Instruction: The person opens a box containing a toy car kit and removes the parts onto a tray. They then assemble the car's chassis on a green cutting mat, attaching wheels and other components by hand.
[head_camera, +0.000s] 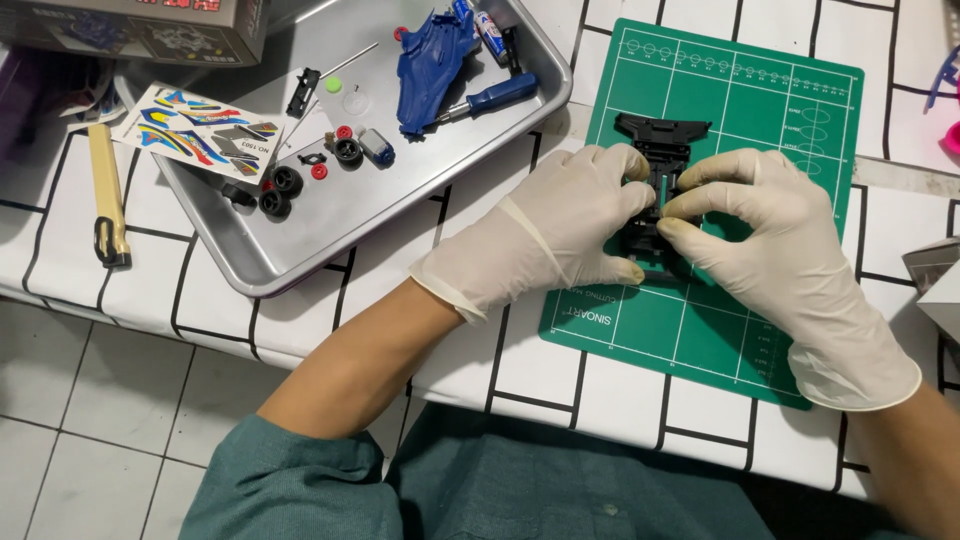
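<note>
Left hand: the gloved left hand is curled around the left side of the black toy-car chassis, thumb and fingertips pressed to it.
Right hand: the gloved right hand pinches the chassis from the right, thumb low and forefinger on top.
Chassis: it lies on the green cutting mat, its wide bumper end pointing away from the person; the fingers hide its middle.
Tray: a metal tray sits just left of the mat, well apart from the hands.
In the tray: a blue car body shell, a blue-handled screwdriver, small black wheels, a little motor and red small parts.
Beside the tray: a coloured sticker sheet overlaps its left rim; a cream-handled craft knife lies further left; a printed box stands at the top edge.
Surface: a white tablecloth with a black grid covers the table.
Room: pale floor tiles show at lower left.
</note>
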